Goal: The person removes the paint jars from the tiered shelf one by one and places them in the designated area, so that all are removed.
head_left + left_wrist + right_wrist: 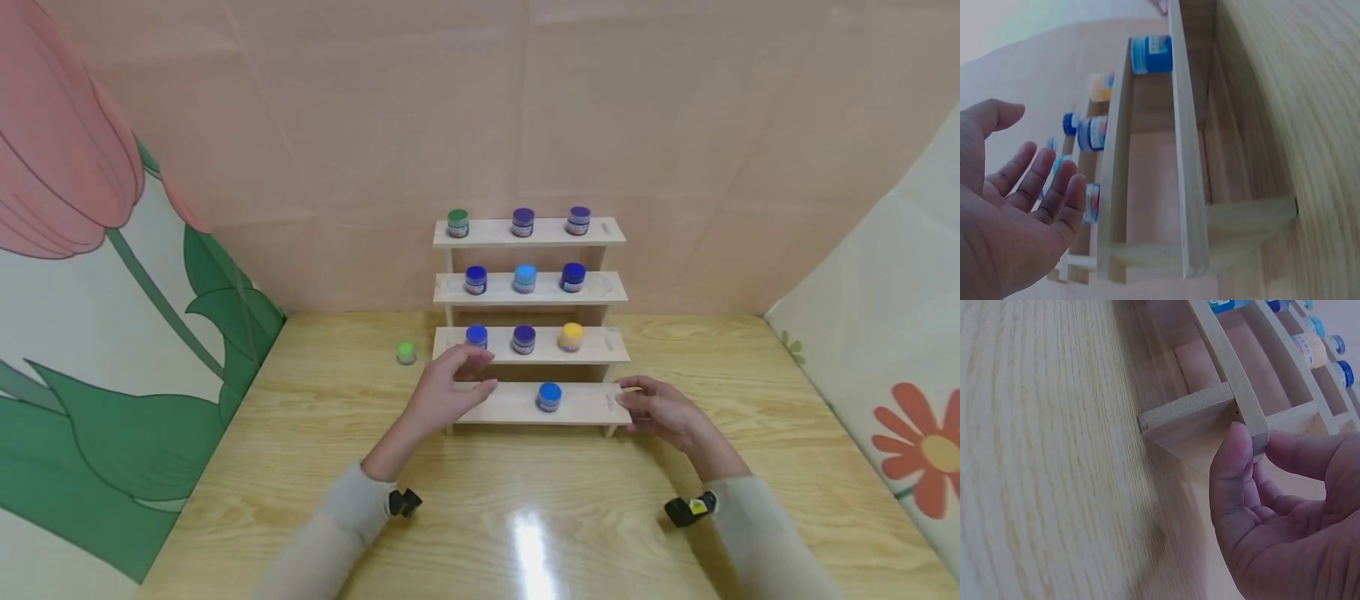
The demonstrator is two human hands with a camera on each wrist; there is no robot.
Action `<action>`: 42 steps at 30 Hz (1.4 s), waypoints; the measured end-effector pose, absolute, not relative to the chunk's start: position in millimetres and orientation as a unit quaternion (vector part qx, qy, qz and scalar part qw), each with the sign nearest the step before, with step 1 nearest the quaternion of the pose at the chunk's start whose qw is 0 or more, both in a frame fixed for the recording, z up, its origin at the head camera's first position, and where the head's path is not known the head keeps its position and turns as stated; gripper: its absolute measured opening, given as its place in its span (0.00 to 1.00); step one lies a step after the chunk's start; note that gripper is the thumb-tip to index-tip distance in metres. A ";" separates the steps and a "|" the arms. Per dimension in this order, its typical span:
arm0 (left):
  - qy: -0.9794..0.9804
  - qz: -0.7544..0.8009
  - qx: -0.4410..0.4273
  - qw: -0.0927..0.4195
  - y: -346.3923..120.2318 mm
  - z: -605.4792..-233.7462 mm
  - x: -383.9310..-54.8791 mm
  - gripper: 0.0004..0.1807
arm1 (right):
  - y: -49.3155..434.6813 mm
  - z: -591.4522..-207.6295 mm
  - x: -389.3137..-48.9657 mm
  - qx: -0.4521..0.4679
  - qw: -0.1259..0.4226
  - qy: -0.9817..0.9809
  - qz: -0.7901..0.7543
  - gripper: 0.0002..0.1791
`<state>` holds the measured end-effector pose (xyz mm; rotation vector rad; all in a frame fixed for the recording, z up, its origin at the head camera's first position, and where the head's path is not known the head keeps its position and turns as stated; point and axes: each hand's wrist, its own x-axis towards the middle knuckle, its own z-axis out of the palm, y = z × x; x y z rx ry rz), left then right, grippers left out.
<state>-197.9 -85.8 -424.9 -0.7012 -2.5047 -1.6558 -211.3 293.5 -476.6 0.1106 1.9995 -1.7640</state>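
A tiered pale wooden rack (588,407) bears small lidded paint jars. My right hand (663,411) pinches the right end of its lowest shelf; in the right wrist view thumb and finger (1232,465) close on the board's corner. At the rack's left end, my left hand (448,390) is raised before the lower shelves, thumb apart from loosely bent fingers, holding nothing. It partly covers a blue jar (476,335) in the head view. On the lowest shelf stands one blue jar (549,397). Just above are a dark purple jar (523,339) and a yellow jar (571,337).
Left of the rack, a light green jar (407,353) stands on the wood-grain table (337,400). Higher shelves carry more jars, among them a green one (457,223) and a light blue one (525,279). A pinkish backdrop (360,167) rises behind.
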 end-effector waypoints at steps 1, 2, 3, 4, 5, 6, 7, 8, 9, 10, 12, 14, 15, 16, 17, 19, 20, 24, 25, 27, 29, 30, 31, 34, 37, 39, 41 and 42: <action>-0.812 -0.536 -0.229 0.025 -83.7 -425.9 -198.1 0.19 | 293.5 -476.3 -211.3 0.040 0.235 0.729 -0.642 0.27; -0.812 -0.536 -0.229 0.020 -81.5 -426.3 -198.2 0.19 | 293.4 -476.1 -211.3 0.040 0.235 0.729 -0.642 0.27; -0.813 -0.536 -0.229 0.015 -79.4 -426.6 -198.2 0.19 | 293.4 -476.0 -211.3 0.040 0.235 0.729 -0.642 0.27; -0.812 -0.537 -0.229 0.010 -77.2 -426.8 -198.3 0.19 | 293.4 -476.0 -211.5 0.042 0.234 0.729 -0.642 0.27; -0.812 -0.536 -0.230 0.006 -75.0 -427.1 -198.6 0.19 | 293.5 -476.3 -211.7 0.041 0.234 0.730 -0.641 0.27; -0.813 -0.534 -0.230 0.003 -72.8 -427.0 -198.8 0.19 | 293.7 -476.6 -211.8 0.041 0.233 0.731 -0.640 0.27; -0.815 -0.531 -0.232 -0.001 -70.5 -426.7 -198.8 0.20 | 294.1 -477.0 -211.9 0.039 0.232 0.731 -0.640 0.27; -0.816 -0.529 -0.232 -0.004 -68.2 -426.0 -198.5 0.20 | 294.3 -477.7 -212.3 0.042 0.231 0.731 -0.640 0.27; -0.817 -0.527 -0.235 -0.007 -65.9 -425.7 -198.5 0.20 | 294.6 -478.4 -212.5 0.044 0.230 0.732 -0.640 0.27; -0.817 -0.525 -0.237 -0.010 -63.7 -425.5 -198.6 0.21 | 294.9 -479.0 -212.7 0.046 0.230 0.732 -0.640 0.26; -0.818 -0.522 -0.242 -0.011 -59.3 -425.1 -198.9 0.21 | 295.9 -480.2 -213.0 0.047 0.230 0.733 -0.639 0.26; -0.815 -0.524 -0.246 -0.010 -55.6 -425.4 -199.3 0.21 | 296.1 -481.5 -213.3 0.053 0.229 0.732 -0.639 0.26; -0.815 -0.525 -0.247 -0.010 -53.8 -425.9 -199.7 0.21 | 296.3 -481.6 -213.3 0.053 0.229 0.733 -0.639 0.27; -0.814 -0.525 -0.249 -0.010 -52.1 -426.6 -200.2 0.21 | 296.5 -481.7 -213.4 0.052 0.229 0.733 -0.638 0.27; -0.814 -0.524 -0.251 -0.012 -50.4 -427.4 -200.7 0.21 | 296.5 -481.7 -213.4 0.052 0.230 0.733 -0.638 0.27; -0.815 -0.522 -0.251 -0.018 -47.0 -429.2 -201.0 0.21 | 296.0 -481.2 -213.3 0.054 0.229 0.733 -0.638 0.28; -0.816 -0.520 -0.251 -0.022 -45.4 -430.2 -201.1 0.21 | 295.6 -480.9 -213.1 0.055 0.229 0.734 -0.637 0.28; -0.820 -0.515 -0.249 -0.031 -38.1 -434.3 -202.1 0.21 | 295.1 -479.6 -212.0 0.048 0.230 0.733 -0.638 0.28; -0.820 -0.515 -0.249 -0.032 -36.2 -435.5 -202.6 0.20 | 295.2 -479.6 -211.9 0.047 0.230 0.732 -0.639 0.27; -0.820 -0.516 -0.245 -0.035 -32.8 -436.9 -202.7 0.20 | 295.4 -479.0 -211.4 0.042 0.231 0.731 -0.641 0.27; -0.820 -0.517 -0.241 -0.040 -29.9 -439.6 -203.0 0.20 | 295.4 -479.2 -211.6 0.046 0.229 0.728 -0.644 0.27; -0.821 -0.517 -0.239 -0.041 -28.6 -440.9 -203.0 0.20 | 295.4 -479.3 -211.6 0.048 0.228 0.727 -0.645 0.27; -0.821 -0.517 -0.238 -0.043 -27.4 -442.0 -202.9 0.21 | 295.6 -479.5 -211.6 0.049 0.227 0.727 -0.646 0.27; -0.823 -0.516 -0.233 -0.048 -23.7 -447.2 -203.0 0.20 | 296.3 -480.1 -211.8 0.051 0.226 0.725 -0.648 0.26; -0.826 -0.513 -0.229 -0.052 -19.7 -452.2 -202.9 0.19 | 296.4 -480.4 -211.5 0.049 0.226 0.724 -0.649 0.26; -0.829 -0.508 -0.228 -0.052 -16.8 -455.5 -203.3 0.19 | 295.4 -480.4 -211.0 0.051 0.225 0.723 -0.651 0.26; -0.830 -0.507 -0.228 -0.053 -14.0 -458.3 -203.7 0.19 | 295.0 -480.8 -210.9 0.048 0.225 0.724 -0.651 0.28; -0.830 -0.507 -0.228 -0.053 -12.7 -459.3 -203.9 0.20 | 294.9 -480.8 -210.7 0.047 0.225 0.724 -0.650 0.28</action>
